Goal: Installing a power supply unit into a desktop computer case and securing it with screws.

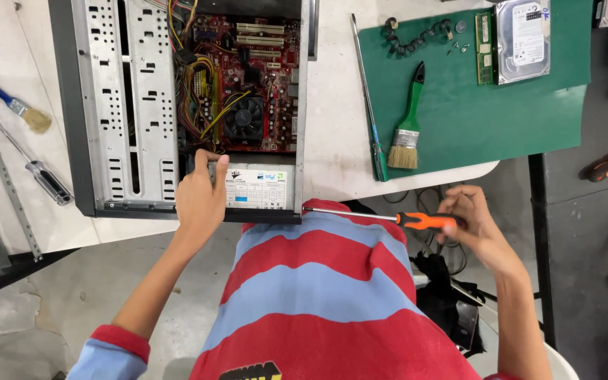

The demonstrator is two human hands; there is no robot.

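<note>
An open computer case [100, 105] lies on a white table, showing a red motherboard [262, 63] with a black fan and yellow wires. My left hand [200, 197] grips the silver power supply [258, 188] at the case's near end. My right hand [473, 222] holds an orange-handled screwdriver [427, 221] level; its tip touches the case's near right corner.
A green mat [473, 105] at the right carries a green-handled brush [408, 127], a hard drive [522, 39], a memory stick, a black cable and small screws. A long screwdriver [367, 105] lies beside the mat. Another brush [8, 102] and a screwdriver [43, 176] lie left of the case.
</note>
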